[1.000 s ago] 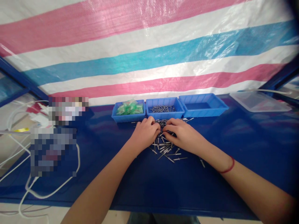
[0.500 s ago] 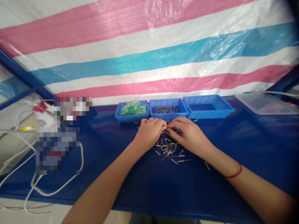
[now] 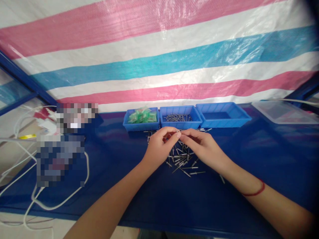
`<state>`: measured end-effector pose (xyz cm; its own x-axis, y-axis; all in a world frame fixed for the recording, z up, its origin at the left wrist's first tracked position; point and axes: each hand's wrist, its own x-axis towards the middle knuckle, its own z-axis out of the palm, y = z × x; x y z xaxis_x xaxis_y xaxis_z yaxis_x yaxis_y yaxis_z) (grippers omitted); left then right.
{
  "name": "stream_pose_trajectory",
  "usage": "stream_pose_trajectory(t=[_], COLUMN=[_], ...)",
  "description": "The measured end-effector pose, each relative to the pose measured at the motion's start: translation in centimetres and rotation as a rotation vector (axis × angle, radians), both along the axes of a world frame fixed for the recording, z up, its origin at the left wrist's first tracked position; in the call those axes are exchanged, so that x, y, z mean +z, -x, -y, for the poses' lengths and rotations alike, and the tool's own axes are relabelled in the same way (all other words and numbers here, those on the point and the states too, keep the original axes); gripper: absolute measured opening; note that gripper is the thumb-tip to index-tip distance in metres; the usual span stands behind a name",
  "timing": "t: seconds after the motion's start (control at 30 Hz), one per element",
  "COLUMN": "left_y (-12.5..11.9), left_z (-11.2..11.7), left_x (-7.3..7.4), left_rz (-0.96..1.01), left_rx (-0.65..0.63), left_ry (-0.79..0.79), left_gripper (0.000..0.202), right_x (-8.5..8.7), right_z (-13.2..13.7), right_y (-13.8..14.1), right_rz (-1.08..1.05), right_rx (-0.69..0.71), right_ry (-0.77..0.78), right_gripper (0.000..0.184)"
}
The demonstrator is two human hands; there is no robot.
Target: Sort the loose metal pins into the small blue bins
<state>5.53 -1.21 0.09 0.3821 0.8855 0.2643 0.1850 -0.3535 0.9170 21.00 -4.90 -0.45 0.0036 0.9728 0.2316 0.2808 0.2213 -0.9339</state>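
A scatter of small metal rivets (image 3: 183,161) lies on the blue table (image 3: 154,196) in front of three blue bins. My left hand (image 3: 159,146) and my right hand (image 3: 203,146) are raised a little above the pile, their fingertips meeting in a pinch on one thin rivet (image 3: 179,131). The left bin (image 3: 141,119) holds green pieces, the middle bin (image 3: 179,117) holds more rivets, and the right bin (image 3: 222,114) looks bare inside. A red string circles my right wrist (image 3: 253,192).
A striped pink, white and blue tarp (image 3: 159,56) hangs behind the bins. White cables (image 3: 59,199) loop at the table's left end beside blurred-out items. A clear plastic tray (image 3: 284,112) sits at the far right.
Both hands have lifted off the rivet pile and turned their fingertips together, now pinching a single rivet between them. The camera shifted slightly.
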Motion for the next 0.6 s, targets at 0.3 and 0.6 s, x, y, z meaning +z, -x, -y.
stream_pose_trajectory(t=[0.3,0.6], left_y=[0.34,0.41], left_z=[0.12,-0.24], left_x=[0.15,0.1], left_rz=[-0.018,-0.021], left_rx=[0.015,0.035], left_ry=[-0.032,-0.083], left_gripper=[0.018,0.014], right_x=[-0.03,-0.29], right_z=[-0.05,0.13], right_y=[0.08,-0.04], right_rz=[-0.212,-0.283], right_rx=[0.007,-0.066], right_ry=[0.106,0.003], right_gripper=[0.022,0.014])
